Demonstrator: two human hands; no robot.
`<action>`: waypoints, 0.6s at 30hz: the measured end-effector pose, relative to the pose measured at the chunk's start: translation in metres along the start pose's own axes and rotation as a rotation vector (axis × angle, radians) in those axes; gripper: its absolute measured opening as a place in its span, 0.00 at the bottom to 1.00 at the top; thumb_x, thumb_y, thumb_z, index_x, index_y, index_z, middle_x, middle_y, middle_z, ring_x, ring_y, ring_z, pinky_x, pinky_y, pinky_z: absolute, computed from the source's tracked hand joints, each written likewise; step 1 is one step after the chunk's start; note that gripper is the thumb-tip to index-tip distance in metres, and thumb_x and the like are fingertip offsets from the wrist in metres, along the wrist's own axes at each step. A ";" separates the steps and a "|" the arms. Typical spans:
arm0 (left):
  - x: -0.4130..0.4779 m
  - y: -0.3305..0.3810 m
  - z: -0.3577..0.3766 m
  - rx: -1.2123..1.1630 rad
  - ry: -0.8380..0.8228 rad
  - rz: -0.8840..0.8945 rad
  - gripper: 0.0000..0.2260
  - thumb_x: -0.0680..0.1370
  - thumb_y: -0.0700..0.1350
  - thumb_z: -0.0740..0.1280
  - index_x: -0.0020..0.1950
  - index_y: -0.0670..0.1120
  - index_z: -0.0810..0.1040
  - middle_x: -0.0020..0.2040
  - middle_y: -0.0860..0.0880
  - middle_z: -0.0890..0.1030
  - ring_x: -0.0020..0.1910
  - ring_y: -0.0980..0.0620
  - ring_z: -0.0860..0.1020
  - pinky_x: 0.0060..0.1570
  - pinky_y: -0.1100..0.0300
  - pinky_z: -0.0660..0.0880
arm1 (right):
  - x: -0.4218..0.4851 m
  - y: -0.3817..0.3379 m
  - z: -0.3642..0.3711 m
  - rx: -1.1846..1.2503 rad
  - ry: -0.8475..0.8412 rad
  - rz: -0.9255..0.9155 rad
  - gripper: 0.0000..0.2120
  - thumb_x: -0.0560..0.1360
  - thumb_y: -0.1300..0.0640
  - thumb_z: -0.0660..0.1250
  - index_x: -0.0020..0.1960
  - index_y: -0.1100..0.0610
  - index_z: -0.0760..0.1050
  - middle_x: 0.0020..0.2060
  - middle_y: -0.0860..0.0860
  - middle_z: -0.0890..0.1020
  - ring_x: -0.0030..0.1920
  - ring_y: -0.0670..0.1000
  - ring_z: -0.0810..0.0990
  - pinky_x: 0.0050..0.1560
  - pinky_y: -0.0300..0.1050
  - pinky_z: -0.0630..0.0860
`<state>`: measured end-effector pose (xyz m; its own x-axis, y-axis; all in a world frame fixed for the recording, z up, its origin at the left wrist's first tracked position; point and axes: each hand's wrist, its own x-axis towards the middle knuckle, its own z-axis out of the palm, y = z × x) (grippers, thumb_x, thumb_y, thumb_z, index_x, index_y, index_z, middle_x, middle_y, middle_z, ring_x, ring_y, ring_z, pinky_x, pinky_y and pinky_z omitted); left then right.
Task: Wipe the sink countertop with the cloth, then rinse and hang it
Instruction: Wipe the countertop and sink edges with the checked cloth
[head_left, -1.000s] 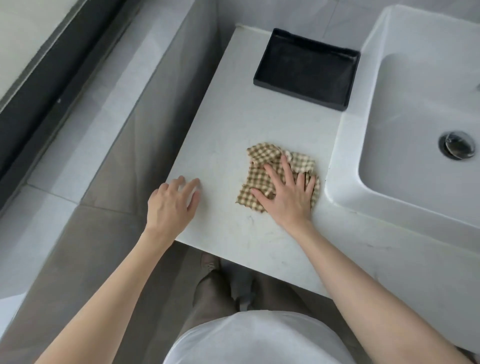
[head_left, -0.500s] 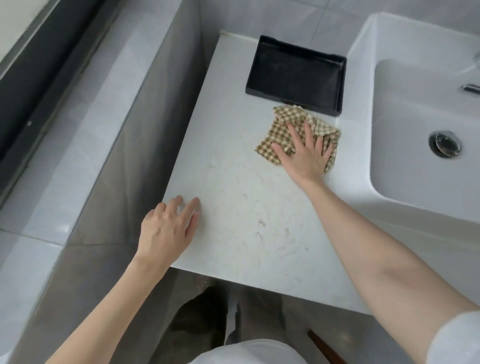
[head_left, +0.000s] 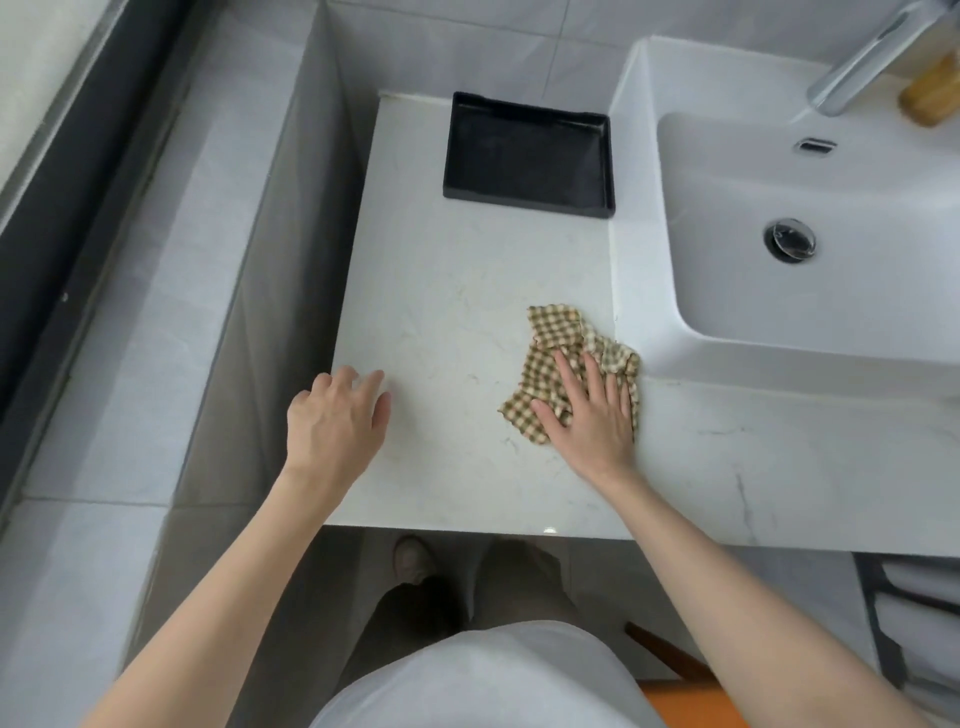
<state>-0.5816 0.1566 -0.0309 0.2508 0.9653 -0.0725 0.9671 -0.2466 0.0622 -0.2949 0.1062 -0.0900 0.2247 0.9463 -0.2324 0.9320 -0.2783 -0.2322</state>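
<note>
R hand (head_left: 592, 415) is lying flat, fingers spread wide, palm pressing down on the cloth (head_left: 558, 358) – not gripping it, just pinning it to the countertop (head_left: 457, 291). The cloth is bunching up under and ahead of the fingers, its crumpled far corner pointing away from the person toward the black tray (head_left: 527, 153) at the back, w/ its right edge sitting just beside the sink basin (head_left: 644, 260) wall. L hand (head_left: 337, 415) is resting open at the counter's left edge, fingers loosely curled, holding nothing – looks like bracing only.

The relation that matters: the cloth is already under the R hand, so the R is the working hand; the unwiped-looking stretch is lying to the left, between the two hands, and forward toward the tray. Wiping seems mid-way, w/ rinse and hang not yet begun. The faucet (head_left: 862, 57) and drain (head_left: 789, 240) are sitting to the right, so the R hand is also nearer for the rinse.
</note>
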 end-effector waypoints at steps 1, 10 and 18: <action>0.005 -0.002 -0.001 -0.017 0.001 -0.001 0.12 0.78 0.47 0.62 0.57 0.44 0.78 0.48 0.41 0.81 0.34 0.42 0.76 0.28 0.59 0.67 | 0.002 0.000 -0.001 -0.013 -0.001 -0.008 0.33 0.76 0.30 0.48 0.77 0.38 0.43 0.79 0.51 0.48 0.77 0.61 0.50 0.75 0.55 0.42; 0.046 -0.009 0.005 -0.171 -0.080 -0.144 0.20 0.80 0.48 0.56 0.73 0.51 0.63 0.71 0.42 0.67 0.61 0.37 0.71 0.47 0.45 0.73 | 0.102 -0.028 -0.017 -0.021 0.016 -0.028 0.37 0.72 0.26 0.50 0.75 0.34 0.40 0.78 0.50 0.43 0.75 0.68 0.49 0.73 0.66 0.39; 0.056 -0.015 0.010 -0.346 -0.149 -0.246 0.22 0.81 0.52 0.53 0.76 0.55 0.56 0.72 0.44 0.68 0.69 0.41 0.66 0.54 0.45 0.73 | 0.161 -0.079 -0.017 -0.078 0.059 -0.102 0.31 0.75 0.29 0.44 0.75 0.34 0.41 0.79 0.51 0.44 0.75 0.68 0.50 0.72 0.68 0.38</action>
<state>-0.5816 0.2139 -0.0462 0.0431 0.9625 -0.2680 0.9342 0.0563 0.3523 -0.3271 0.2835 -0.0928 0.1420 0.9776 -0.1553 0.9697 -0.1689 -0.1767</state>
